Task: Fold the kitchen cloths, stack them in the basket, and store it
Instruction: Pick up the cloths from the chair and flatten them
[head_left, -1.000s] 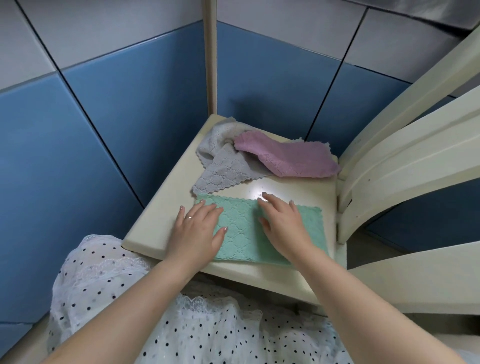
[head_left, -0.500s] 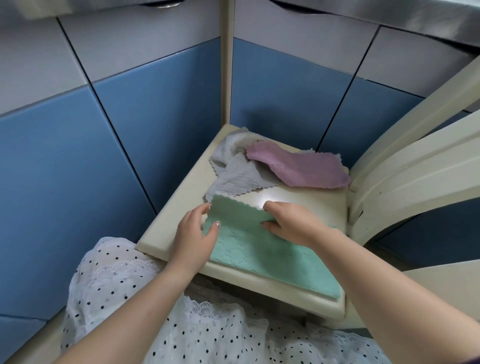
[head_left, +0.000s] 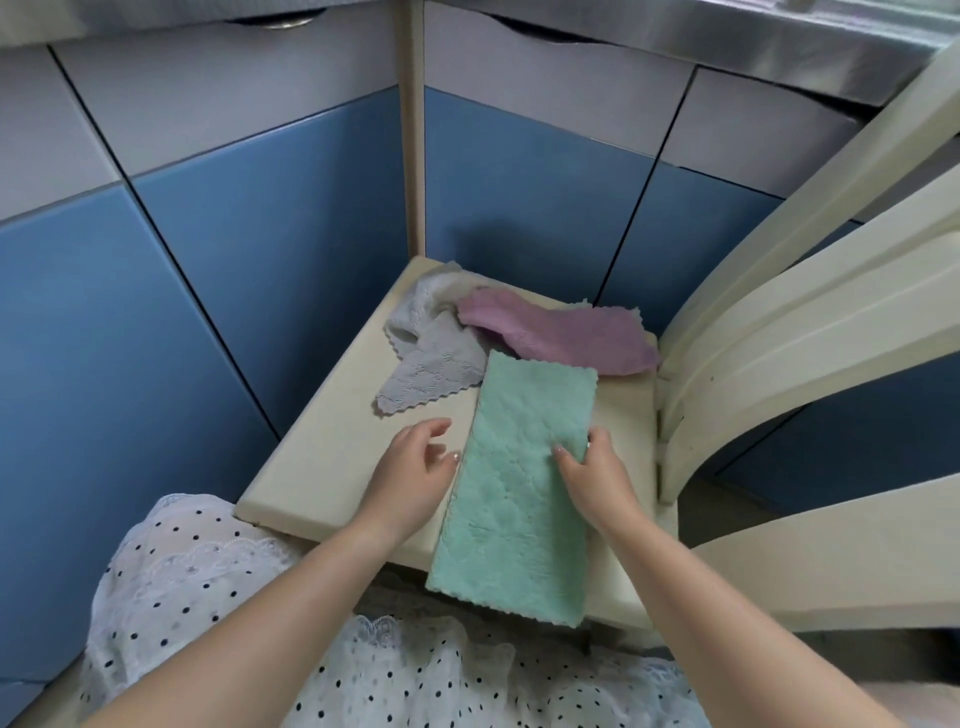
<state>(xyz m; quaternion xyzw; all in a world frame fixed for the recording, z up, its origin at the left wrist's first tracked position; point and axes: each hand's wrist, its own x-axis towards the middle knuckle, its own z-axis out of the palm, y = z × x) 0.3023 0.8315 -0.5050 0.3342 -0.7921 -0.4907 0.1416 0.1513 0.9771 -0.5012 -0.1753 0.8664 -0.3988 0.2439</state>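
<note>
A mint green cloth (head_left: 519, 493), folded into a long strip, lies on the cream chair seat (head_left: 322, 457). It runs from far to near and its near end hangs over the seat's front edge. My right hand (head_left: 592, 478) pinches the strip's right edge, thumb on top. My left hand (head_left: 415, 467) hovers just left of the strip with relaxed fingers, its thumb tip at the cloth's left edge. A crumpled grey cloth (head_left: 431, 364) and a pink cloth (head_left: 561, 332) lie at the back of the seat, the pink one partly over the grey. No basket is in view.
The chair's cream slatted backrest (head_left: 779, 322) rises at the right. Blue and grey cabinet doors (head_left: 234, 270) close in behind and to the left of the seat. My white dotted skirt (head_left: 218, 582) fills the near foreground.
The green cloth has turned from lying across the seat to lying lengthwise, its near end now over the front edge. My left hand has come off it; my right hand shifted to its right edge.
</note>
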